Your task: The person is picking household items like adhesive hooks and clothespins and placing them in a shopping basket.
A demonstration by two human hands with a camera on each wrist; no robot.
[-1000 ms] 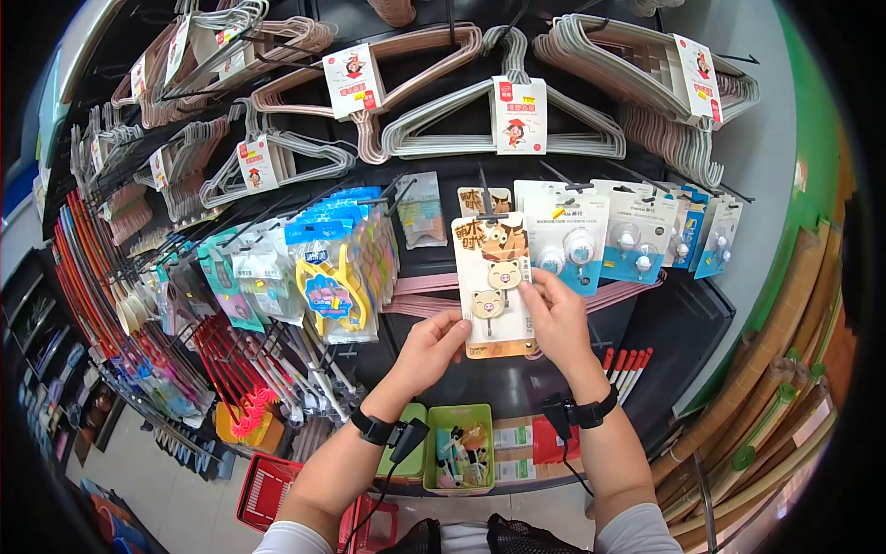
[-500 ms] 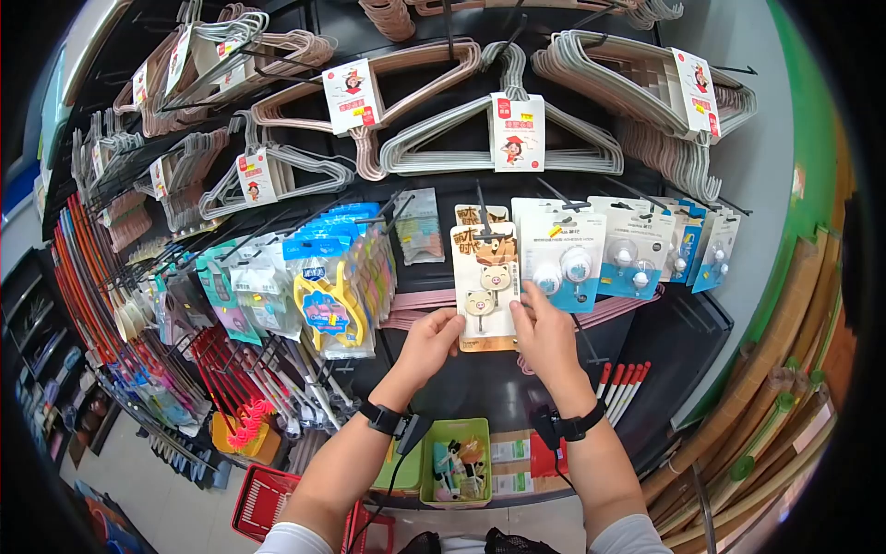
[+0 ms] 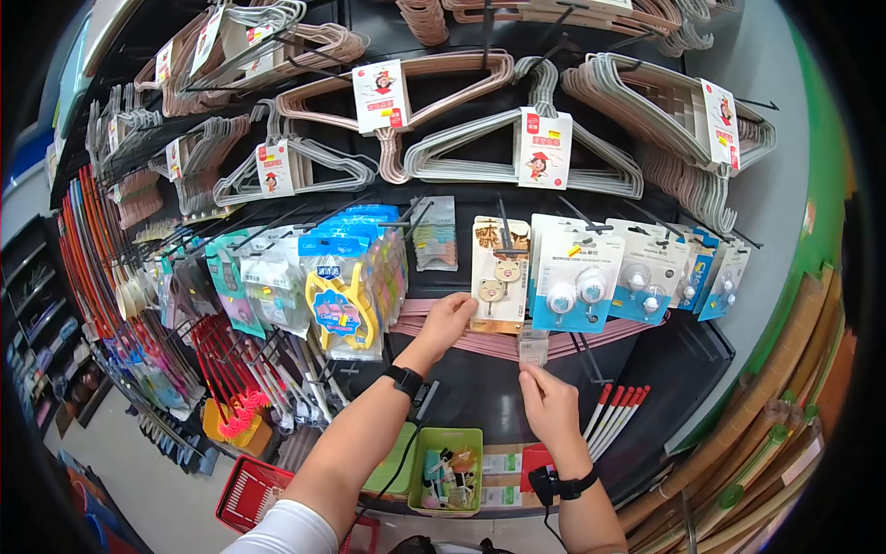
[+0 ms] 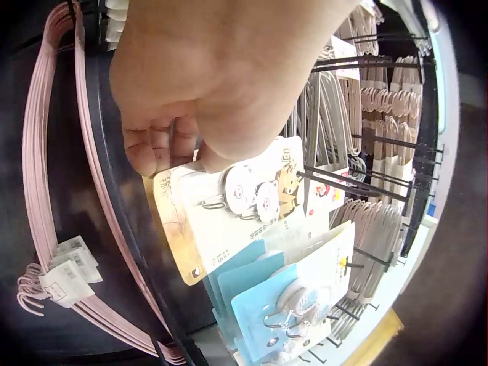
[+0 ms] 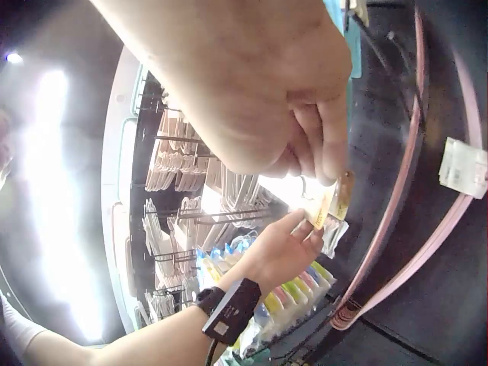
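A tan card with pig-shaped hooks (image 3: 498, 270) hangs on a peg of the black display wall. My left hand (image 3: 450, 319) grips its lower left corner. The left wrist view shows my fingers (image 4: 156, 145) curled at the edge of the card (image 4: 221, 221). My right hand (image 3: 544, 397) is lower down and off the card, with loosely curled fingers that hold nothing. Its fingertips lie just under a small white tag (image 3: 532, 346). In the right wrist view my right hand (image 5: 259, 99) is in front, and beyond it my left hand (image 5: 284, 248) holds the card (image 5: 333, 204).
Blue packs of round hooks (image 3: 577, 282) hang right beside the card. Pink hangers (image 3: 461, 331) lie along the shelf under my hands, and bundles of wire hangers (image 3: 517, 148) hang above. A green bin (image 3: 448, 466) and a red basket (image 3: 254, 489) stand below. Bamboo rolls (image 3: 784, 415) lean at right.
The pig hook card went from both hands in front of me back to the peg on the wall. My right hand let go and dropped below it; the left still holds the corner.
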